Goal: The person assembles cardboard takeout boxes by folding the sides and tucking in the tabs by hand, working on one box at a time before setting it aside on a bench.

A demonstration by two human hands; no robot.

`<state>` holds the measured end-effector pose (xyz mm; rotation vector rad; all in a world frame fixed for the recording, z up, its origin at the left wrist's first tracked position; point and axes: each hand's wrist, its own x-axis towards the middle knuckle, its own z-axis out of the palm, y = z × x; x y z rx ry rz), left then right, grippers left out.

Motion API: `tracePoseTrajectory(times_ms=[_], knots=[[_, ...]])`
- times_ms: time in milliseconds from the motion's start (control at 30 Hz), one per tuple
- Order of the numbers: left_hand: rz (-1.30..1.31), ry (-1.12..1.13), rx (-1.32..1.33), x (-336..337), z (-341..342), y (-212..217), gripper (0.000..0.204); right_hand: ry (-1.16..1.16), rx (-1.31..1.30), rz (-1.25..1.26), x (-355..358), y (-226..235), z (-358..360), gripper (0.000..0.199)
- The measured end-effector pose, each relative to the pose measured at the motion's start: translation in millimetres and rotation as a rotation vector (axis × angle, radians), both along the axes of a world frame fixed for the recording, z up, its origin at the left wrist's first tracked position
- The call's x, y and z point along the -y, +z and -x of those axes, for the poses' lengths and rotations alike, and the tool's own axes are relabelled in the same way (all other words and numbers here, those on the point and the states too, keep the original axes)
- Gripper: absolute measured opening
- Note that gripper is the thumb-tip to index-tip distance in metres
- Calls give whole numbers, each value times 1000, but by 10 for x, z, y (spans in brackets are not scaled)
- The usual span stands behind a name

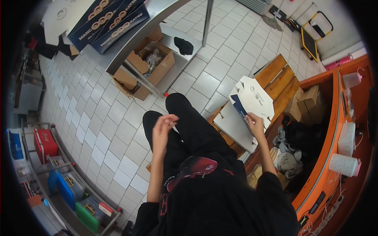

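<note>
Right hand [255, 121]: grip closed on the edge of a flat, unfolded white carton blank [252, 98], held over a stack of like blanks [232, 128] on a wooden pallet [277, 76]. Left hand [163, 129]: raised above the lap, fingers loosely curled, holding nothing visible. Nearby: open cardboard box [151, 63] under a steel tabletop [157, 11]; orange counter [334, 129] at right; tiled floor [106, 126].

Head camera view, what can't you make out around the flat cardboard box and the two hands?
- Flat box blank, head view: its lower edge is covered by the right hand.
- Left hand: its fingers are blurred, so whether they hold anything is unclear.
- Open carton under the steel table: contents too small to tell.
</note>
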<state>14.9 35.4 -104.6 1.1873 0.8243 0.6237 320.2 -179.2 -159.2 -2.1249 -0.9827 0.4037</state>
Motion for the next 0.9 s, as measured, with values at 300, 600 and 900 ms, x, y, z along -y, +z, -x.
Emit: tracePoseTrajectory(times_ms=[300, 600, 900], knots=[[960, -203, 342, 278, -542, -217, 68, 678, 94, 237, -144, 875, 958, 54], [724, -107, 275, 255, -42, -523, 62, 1045, 183, 212, -407, 927, 1363, 69], [792, 284, 240, 202, -200, -329, 60, 1047, 579, -94, -769, 973, 1625, 15]])
